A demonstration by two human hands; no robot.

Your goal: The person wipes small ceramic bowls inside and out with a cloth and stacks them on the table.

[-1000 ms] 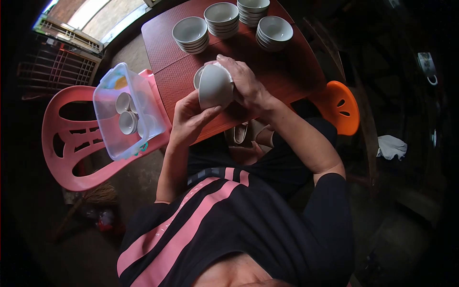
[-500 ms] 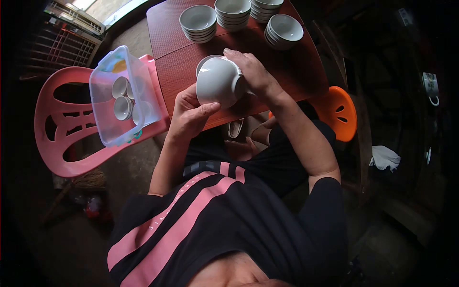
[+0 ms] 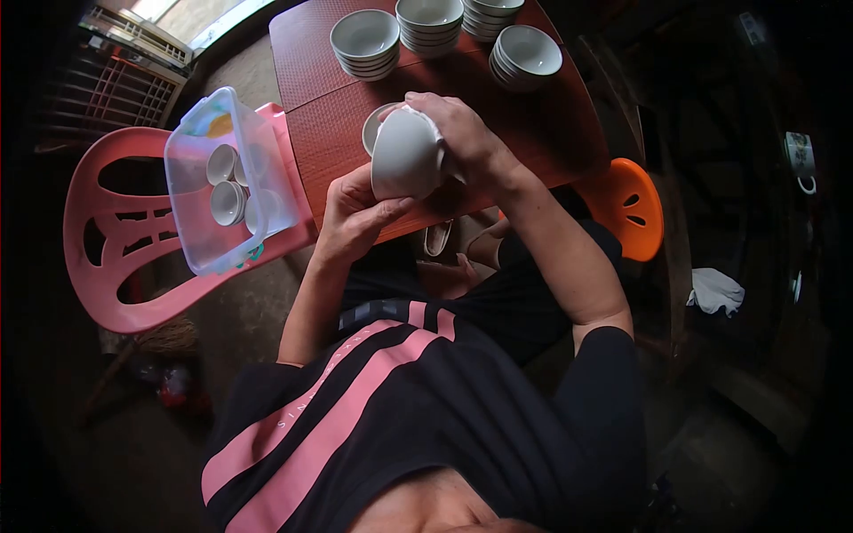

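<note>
A white bowl (image 3: pixel 404 162) is tilted on its side above the near part of the red table (image 3: pixel 324 133). My left hand (image 3: pixel 354 215) grips its lower rim, thumb on the outer wall. Against its upper right side lies my right hand (image 3: pixel 469 140), fingers curled over a white cloth (image 3: pixel 428 119) that is mostly hidden. Just behind the held bowl, part of another white bowl (image 3: pixel 370 133) shows; what it rests on is hidden. Farther back stand several stacks of white bowls, one (image 3: pixel 364 35) at the left and a tilted one (image 3: pixel 531 51) at the right.
A clear plastic bin (image 3: pixel 191 200) with small white cups (image 3: pixel 227 204) sits on a pink chair (image 3: pixel 102 200) left of the table. An orange seat (image 3: pixel 641 226) is at the right. A white rag (image 3: pixel 715 291) lies farther right, in the dark area.
The held bowl has turned between my hands, and its foot now shows less than half a second ago. My right hand has shifted slightly over it. The whole view has moved a little.
</note>
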